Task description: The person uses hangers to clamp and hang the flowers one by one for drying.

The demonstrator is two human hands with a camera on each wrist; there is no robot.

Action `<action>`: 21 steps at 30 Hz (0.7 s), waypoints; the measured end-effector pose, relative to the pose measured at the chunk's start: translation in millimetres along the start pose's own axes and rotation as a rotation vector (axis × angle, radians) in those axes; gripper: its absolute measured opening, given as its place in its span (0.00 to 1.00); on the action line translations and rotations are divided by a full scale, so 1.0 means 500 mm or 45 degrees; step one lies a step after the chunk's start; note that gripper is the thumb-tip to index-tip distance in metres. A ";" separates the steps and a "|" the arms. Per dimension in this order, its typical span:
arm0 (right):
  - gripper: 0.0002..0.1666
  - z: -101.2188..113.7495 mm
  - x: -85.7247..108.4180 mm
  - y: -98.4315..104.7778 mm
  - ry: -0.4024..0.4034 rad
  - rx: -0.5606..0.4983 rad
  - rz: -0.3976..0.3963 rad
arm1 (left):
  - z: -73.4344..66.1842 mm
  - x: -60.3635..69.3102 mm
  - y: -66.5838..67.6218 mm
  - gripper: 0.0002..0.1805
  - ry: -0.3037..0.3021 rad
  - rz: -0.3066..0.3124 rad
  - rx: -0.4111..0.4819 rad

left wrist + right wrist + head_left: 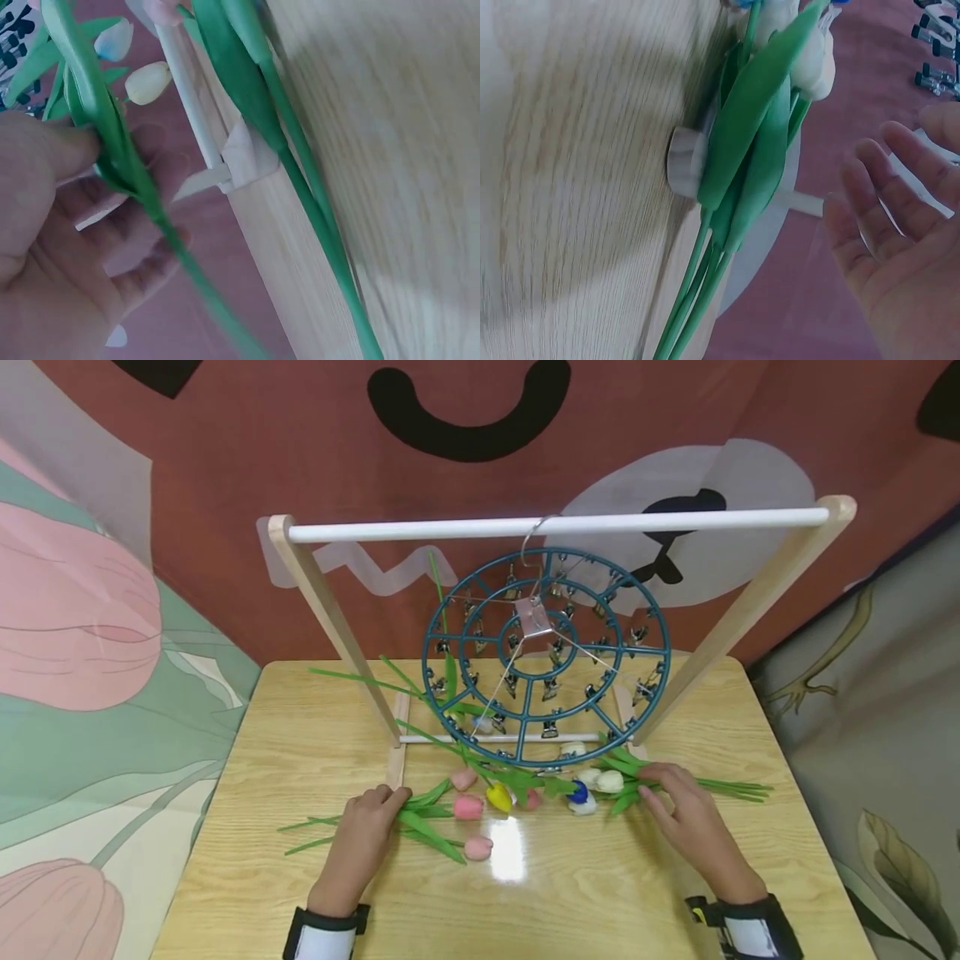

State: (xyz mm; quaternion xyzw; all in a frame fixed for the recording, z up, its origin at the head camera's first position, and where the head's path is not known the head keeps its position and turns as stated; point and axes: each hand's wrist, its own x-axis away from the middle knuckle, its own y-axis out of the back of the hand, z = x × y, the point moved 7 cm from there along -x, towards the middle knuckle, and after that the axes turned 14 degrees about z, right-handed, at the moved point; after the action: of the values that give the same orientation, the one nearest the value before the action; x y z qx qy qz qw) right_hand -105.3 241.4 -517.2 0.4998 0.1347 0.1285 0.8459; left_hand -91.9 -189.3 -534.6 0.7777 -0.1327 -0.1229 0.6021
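A leafy tulip stem (124,154) is pinched by the left hand (363,833) between thumb and fingers, beside pink tulips (468,807) on the wooden table (592,893). White tulips (609,782) are laid near the right hand (686,817), its fingers loosely spread.

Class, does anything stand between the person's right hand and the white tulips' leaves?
Nothing visible does. In the right wrist view, only open space separates the right hand from the leaves of the white tulips; the pale bar showing in that gap appears to lie behind them.
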 end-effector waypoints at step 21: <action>0.18 0.259 -0.038 -0.055 0.604 -0.057 0.113 | -0.204 -0.051 0.010 0.07 -0.300 0.119 0.150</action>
State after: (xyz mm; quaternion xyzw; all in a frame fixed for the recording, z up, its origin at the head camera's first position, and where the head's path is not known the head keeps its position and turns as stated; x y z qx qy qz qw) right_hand -74.6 116.7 -479.6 0.4421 0.3046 0.2821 0.7951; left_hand -80.3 -89.5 -503.9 0.7849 -0.2454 -0.1773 0.5407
